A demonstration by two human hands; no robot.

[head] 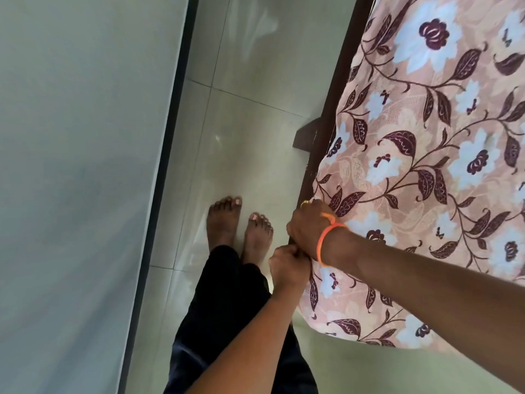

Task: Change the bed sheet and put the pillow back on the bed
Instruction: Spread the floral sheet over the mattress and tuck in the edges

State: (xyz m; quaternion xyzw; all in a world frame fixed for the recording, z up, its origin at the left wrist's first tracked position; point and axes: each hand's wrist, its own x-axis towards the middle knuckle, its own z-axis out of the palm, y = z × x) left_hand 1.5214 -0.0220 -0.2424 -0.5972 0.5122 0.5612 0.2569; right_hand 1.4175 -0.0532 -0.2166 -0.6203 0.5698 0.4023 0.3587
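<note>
Bed sheet [420, 172]: floral, peach ground with white flowers and dark leaves, spread over the mattress on the right of the head view, long edge running from upper centre down to lower centre alongside the dark bed frame [321, 137]. Both hands at that edge, near the corner closest to the body. Right hand [308, 226], orange wrist thread [326, 237] visible, lying on top of the sheet edge with fingers curled down over the side, apparently gripping the fabric; fingertips hidden below the edge. Left hand [287, 268] just beside and below, touching the right, fingers curled in against the same edge; grip on fabric probable, but not confirmable from this angle. Sheet body extending away to the right and upward from both grips; loose hem hanging at lower right. Right forearm reaching diagonally across the sheet from lower right; left forearm rising from below, nearly along the bed edge. Bare feet [238, 226] on the tiled floor [241, 109] just beside the frame. Judged step: tucking or freeing the edge at this side. Pillow not in view.
</note>
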